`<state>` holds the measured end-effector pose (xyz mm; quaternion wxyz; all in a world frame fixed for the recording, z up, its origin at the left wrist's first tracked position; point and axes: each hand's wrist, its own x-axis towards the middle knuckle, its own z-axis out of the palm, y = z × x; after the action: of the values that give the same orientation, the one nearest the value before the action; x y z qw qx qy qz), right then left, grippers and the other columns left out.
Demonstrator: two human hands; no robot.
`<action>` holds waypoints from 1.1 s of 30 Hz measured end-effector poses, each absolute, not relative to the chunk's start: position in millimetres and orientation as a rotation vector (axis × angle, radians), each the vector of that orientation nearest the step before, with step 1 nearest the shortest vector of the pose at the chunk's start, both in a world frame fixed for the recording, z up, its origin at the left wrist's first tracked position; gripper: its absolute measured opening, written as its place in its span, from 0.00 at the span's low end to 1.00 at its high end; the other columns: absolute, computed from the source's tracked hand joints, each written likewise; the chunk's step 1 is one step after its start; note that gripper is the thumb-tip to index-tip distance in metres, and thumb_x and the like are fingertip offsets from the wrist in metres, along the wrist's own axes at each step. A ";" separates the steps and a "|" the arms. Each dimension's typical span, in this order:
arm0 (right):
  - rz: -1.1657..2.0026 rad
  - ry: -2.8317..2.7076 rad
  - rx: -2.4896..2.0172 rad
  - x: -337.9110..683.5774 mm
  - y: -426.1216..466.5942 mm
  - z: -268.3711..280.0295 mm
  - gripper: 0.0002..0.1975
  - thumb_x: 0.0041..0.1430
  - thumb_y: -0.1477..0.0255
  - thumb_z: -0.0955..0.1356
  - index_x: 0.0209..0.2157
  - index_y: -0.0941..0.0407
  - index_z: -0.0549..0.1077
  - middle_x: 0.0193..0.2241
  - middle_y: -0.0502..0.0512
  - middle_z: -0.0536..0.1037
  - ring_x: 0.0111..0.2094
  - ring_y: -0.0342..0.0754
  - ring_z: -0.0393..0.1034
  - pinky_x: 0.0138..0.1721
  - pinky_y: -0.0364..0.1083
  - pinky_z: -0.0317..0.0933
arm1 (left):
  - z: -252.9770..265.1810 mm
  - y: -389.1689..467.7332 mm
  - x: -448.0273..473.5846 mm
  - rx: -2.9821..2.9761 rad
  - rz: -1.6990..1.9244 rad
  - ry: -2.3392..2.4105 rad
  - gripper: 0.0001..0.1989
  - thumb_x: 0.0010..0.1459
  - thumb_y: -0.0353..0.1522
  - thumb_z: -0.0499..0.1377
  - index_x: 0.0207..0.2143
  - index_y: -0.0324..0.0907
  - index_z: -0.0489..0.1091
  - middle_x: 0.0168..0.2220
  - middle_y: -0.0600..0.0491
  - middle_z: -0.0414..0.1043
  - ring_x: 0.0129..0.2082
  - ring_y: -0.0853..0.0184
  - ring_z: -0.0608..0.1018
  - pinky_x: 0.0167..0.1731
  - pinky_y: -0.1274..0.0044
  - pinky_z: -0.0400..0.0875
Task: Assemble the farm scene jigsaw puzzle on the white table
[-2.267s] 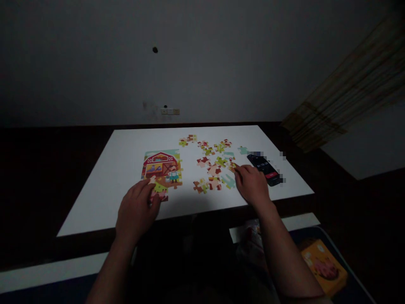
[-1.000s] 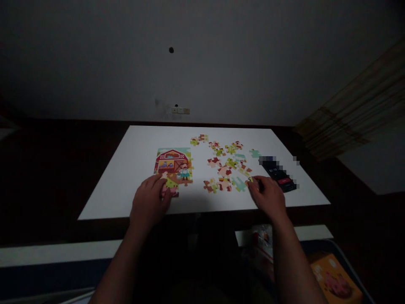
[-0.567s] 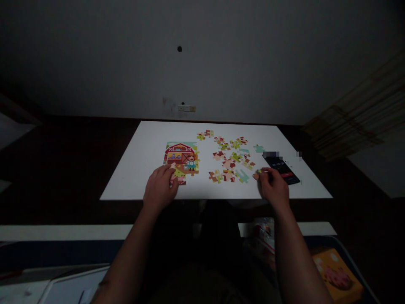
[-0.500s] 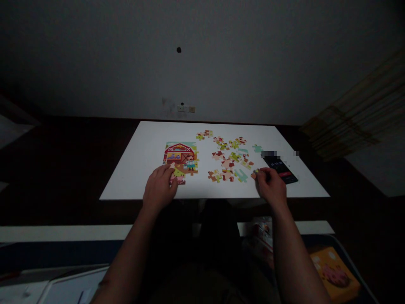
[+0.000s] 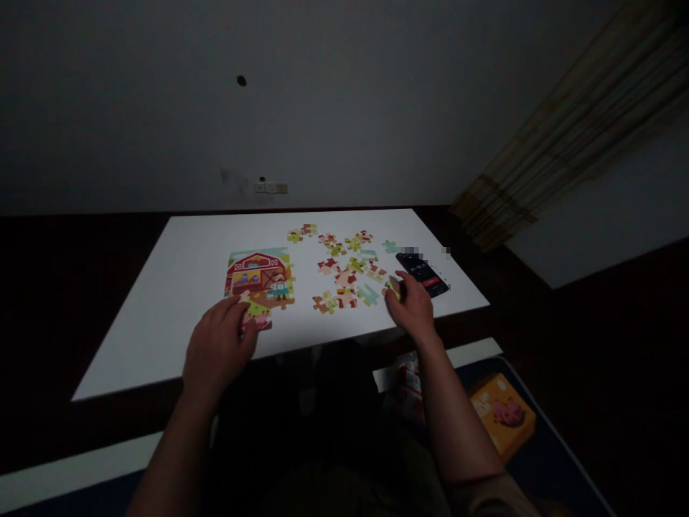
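Pinching jigsaw piece point(image 5: 394, 287) in right fingers point(image 5: 406, 278). Touching barn jigsaw point(image 5: 261, 276), at nine o'clock from piece, with spread left fingers point(image 5: 229, 309).

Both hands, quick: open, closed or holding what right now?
Left hand: open, fingers on the lower-left part of the partly assembled barn jigsaw.
Right hand: closed, pinching a jigsaw piece.

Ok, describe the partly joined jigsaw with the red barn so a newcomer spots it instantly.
Start at the white rectangular table. Left of the scattered multicoloured jigsaw pieces, the person's bare left hand touches the near left part of the partly joined red-barn jigsaw. Its large red barn sets it apart from those scattered pieces.
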<state>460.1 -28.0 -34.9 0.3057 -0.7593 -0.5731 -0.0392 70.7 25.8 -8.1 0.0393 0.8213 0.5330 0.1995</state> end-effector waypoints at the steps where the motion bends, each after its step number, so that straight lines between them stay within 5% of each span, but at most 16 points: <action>1: -0.102 -1.519 -2.014 459.7 -28.2 -34.2 0.24 0.58 0.66 0.63 0.55 0.54 0.66 0.44 0.62 0.75 0.45 0.59 0.68 0.47 0.57 0.60 | -7.6 26.0 71.1 2.522 0.597 1.639 0.17 0.61 0.36 0.51 0.52 0.44 0.65 0.59 0.45 0.62 0.58 0.52 0.66 0.56 0.58 0.61; 26: 0.203 -1.374 -1.799 462.0 -26.3 -27.1 0.16 0.62 0.67 0.62 0.50 0.48 0.71 0.46 0.57 0.75 0.47 0.55 0.70 0.49 0.57 0.63 | -6.1 34.9 79.6 2.559 0.405 1.755 0.21 0.61 0.40 0.50 0.52 0.39 0.66 0.59 0.41 0.62 0.56 0.48 0.66 0.54 0.59 0.63; 33: 0.616 -0.865 -1.524 487.2 -27.2 -32.2 0.21 0.53 0.64 0.70 0.50 0.50 0.71 0.42 0.55 0.75 0.33 0.49 0.75 0.38 0.53 0.72 | -10.3 36.5 79.5 2.574 0.387 1.756 0.20 0.63 0.41 0.49 0.50 0.38 0.67 0.57 0.42 0.63 0.55 0.49 0.67 0.55 0.59 0.63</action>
<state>487.2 -27.2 -32.2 0.5989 -0.6570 -0.3729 0.2656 79.5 36.5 -10.3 0.0010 0.8198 0.5592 0.1231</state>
